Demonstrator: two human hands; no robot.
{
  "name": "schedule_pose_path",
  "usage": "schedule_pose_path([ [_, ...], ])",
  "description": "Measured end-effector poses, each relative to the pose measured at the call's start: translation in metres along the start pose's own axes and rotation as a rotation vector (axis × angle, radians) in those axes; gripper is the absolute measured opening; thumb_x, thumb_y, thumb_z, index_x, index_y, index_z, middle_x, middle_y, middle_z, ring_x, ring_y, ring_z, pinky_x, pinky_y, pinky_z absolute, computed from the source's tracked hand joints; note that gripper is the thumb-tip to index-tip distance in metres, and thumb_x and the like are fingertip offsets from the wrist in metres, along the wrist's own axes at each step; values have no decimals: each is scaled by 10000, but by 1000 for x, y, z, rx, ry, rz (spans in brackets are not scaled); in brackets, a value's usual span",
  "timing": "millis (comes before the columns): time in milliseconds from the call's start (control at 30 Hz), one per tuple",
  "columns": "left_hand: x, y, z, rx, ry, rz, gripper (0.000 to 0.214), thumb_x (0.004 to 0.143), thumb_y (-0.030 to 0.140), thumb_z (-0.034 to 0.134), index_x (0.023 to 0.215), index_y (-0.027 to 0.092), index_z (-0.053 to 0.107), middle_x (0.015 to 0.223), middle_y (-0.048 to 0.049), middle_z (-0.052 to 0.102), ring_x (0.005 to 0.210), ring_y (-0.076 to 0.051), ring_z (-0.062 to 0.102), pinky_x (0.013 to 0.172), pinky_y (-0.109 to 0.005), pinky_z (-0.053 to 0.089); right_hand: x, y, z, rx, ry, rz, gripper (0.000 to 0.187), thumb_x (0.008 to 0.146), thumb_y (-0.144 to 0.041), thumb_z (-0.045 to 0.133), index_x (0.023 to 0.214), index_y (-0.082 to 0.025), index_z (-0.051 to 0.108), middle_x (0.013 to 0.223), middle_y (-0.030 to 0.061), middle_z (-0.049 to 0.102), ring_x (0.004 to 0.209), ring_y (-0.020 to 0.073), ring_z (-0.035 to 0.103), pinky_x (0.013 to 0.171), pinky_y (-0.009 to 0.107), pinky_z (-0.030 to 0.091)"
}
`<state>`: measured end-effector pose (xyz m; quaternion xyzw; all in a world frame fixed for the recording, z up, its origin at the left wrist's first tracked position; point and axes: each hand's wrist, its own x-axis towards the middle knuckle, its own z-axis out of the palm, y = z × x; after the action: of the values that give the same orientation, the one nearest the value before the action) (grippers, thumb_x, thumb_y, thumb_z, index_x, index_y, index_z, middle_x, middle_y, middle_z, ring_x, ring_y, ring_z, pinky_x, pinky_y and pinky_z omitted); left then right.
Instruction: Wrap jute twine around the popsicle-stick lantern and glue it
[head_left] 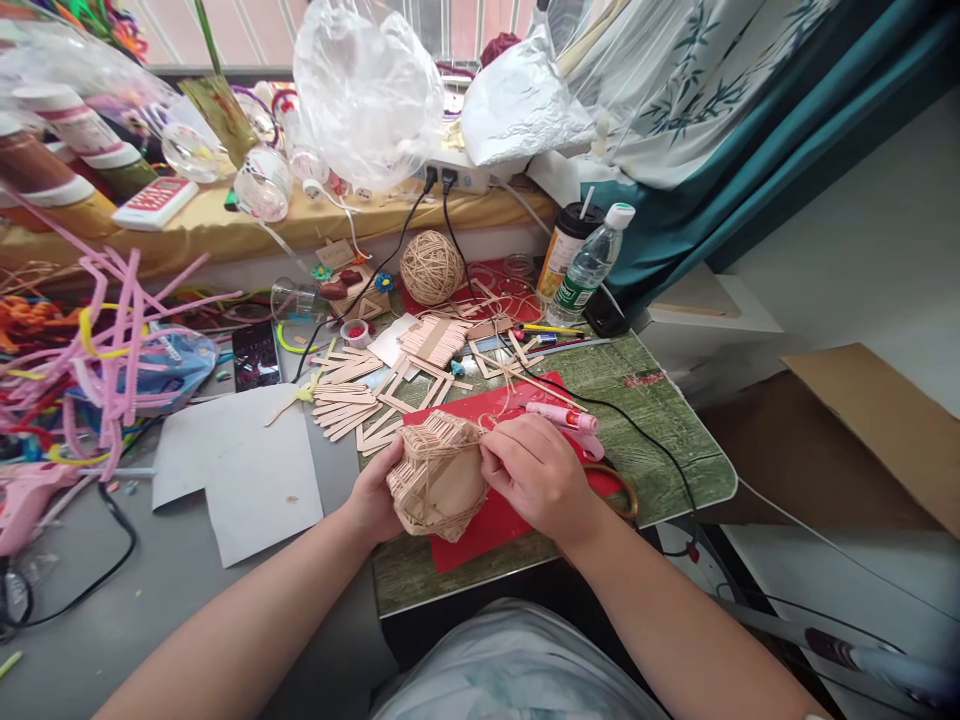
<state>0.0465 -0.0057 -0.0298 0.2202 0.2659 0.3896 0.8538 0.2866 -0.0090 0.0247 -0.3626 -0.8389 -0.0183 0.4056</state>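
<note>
My left hand [373, 496] grips the left side of a small round basket built of wooden craft sticks [435, 478], holding it tilted over a red sheet [501, 520]. Twine is wound round the basket's upper edge. My right hand [534, 470] is closed against the basket's right side, its fingers pinched on the twine there. A strand of twine [517, 375] runs up the table toward a ball of twine [431, 266] at the back.
Loose craft sticks [352, 400] lie behind the basket. A pink glue gun [562, 418] rests beside my right hand, its black cord trailing right. White paper sheets [247, 470], a phone [256, 355], pink pipe cleaners [90, 340], a water bottle [589, 268] and plastic bags crowd the table.
</note>
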Motion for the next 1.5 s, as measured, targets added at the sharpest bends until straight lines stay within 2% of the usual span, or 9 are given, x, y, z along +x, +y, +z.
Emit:
schedule_pose_path([
  [167,0,6,5,-13,20,24,566,919,614,687,1274,181,770,1270,-129,801,1245,-414,721,1119,-555,537,-4,0,3,101,44,21,384,997,-34,601,1343,-198,630,1072,127,776,968,260,710,891,449,606],
  [500,5,5,-4,-8,45,67,501,955,551,696,1279,175,762,1265,-117,808,1288,-370,714,1175,-506,514,-16,-6,12,100,6,205,411,1020,-59,556,1392,-201,660,1219,142,771,1131,295,712,1001,505,580],
  [733,2,7,-7,11,-13,46,466,931,515,753,1233,162,786,1205,-116,829,1210,-351,760,1171,-468,522,2,-11,0,519,-22,621,171,1060,-216,595,937,-231,713,933,51,736,915,216,700,864,378,580],
  [933,-3,4,-10,44,-97,-14,576,911,537,761,1325,137,751,1287,-154,797,1264,-397,729,1175,-511,513,0,-4,2,536,114,785,129,1052,-308,620,988,-226,696,984,56,717,936,213,681,872,360,548],
  [1033,-6,5,-12,33,-108,-34,556,916,536,753,1307,141,764,1248,-143,812,1223,-383,751,1165,-494,523,-5,-3,5,676,150,882,178,994,-379,730,940,-233,644,876,10,666,787,173,635,755,311,540],
  [1100,-7,7,-12,25,-113,-35,527,924,538,742,1268,141,783,1183,-129,831,1176,-373,771,1144,-477,538,-6,-4,3,718,155,887,248,961,-372,781,840,-233,616,811,-10,651,723,155,609,705,294,521],
  [1200,-7,11,-11,3,-117,-22,469,949,550,708,1170,151,818,1081,-91,853,1090,-351,797,1075,-433,572,-4,-8,-3,707,207,821,244,917,-302,838,762,-226,666,887,25,756,827,189,694,817,337,565],
  [1367,-7,12,-11,-46,-107,-7,393,956,520,709,1123,189,841,1072,-38,858,1003,-291,812,954,-340,594,-2,-11,-11,755,265,813,134,844,-262,913,797,-244,788,935,33,832,865,222,774,887,385,620],
  [1500,-7,11,-10,-47,-92,-35,403,945,514,720,1125,171,832,1060,-70,857,1071,-327,802,1035,-387,577,0,-13,-13,682,217,772,48,878,-259,878,914,-266,846,925,32,842,862,219,779,837,362,632],
])
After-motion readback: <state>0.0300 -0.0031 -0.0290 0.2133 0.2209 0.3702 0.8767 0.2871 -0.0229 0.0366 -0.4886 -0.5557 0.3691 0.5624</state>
